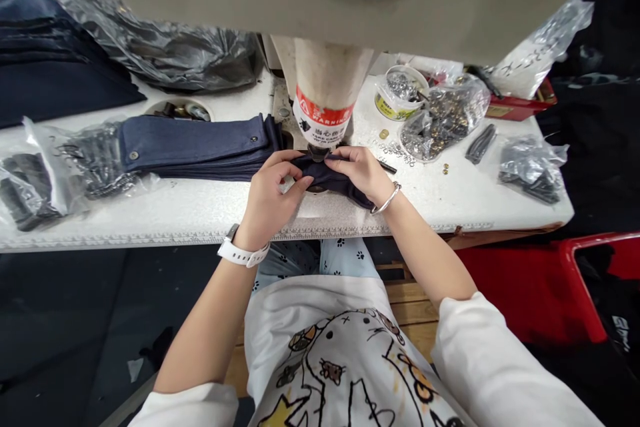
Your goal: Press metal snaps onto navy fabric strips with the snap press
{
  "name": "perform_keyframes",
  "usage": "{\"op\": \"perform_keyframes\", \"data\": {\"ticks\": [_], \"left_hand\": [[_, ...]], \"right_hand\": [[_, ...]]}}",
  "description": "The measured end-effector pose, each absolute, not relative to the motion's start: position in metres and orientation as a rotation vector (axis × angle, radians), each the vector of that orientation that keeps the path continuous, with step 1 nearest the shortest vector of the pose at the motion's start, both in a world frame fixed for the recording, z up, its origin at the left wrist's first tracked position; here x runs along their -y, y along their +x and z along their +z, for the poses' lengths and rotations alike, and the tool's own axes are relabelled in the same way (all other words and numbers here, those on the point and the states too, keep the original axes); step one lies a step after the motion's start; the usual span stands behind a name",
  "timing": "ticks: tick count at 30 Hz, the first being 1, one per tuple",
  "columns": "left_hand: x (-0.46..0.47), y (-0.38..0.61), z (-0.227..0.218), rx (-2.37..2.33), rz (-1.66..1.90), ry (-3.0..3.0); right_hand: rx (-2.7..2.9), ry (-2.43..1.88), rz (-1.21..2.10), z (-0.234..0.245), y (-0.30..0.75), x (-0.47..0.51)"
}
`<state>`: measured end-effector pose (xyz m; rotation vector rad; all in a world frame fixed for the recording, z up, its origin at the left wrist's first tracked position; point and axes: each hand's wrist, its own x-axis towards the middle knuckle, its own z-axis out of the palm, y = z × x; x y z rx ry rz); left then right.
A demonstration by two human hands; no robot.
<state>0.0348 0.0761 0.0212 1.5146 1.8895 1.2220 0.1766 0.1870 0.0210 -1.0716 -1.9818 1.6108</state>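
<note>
My left hand (273, 190) and my right hand (357, 173) both pinch a strip of dark navy fabric (327, 177) on the white table. They hold it right under the small metal die (317, 152) of a snap-button press, whose cream column (325, 80) carries a red warning label. A stack of folded navy strips (195, 147), each with a metal stud at its end, lies to the left of my left hand. Loose small metal rings (395, 153) lie just beyond my right hand.
A bag of brass snaps (443, 123), a tin of metal parts (400, 90) and other plastic bags (533, 170) stand on the right of the table (425, 203). Dark folded garments (55, 73) lie at far left. A red crate (550, 287) stands low at right.
</note>
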Motion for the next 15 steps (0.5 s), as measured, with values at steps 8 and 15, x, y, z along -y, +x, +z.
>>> {"op": "perform_keyframes", "data": {"ticks": [8, 15], "left_hand": [[-0.0759, 0.0356, 0.0194, -1.922, 1.224, 1.533], [-0.0757, 0.036, 0.0198, -1.889, 1.254, 1.562]], "right_hand": [[2.084, -1.053, 1.417, 0.0266, 0.1739, -0.1842], [2.117, -1.016, 1.443, 0.025, 0.178, -0.1862]]}}
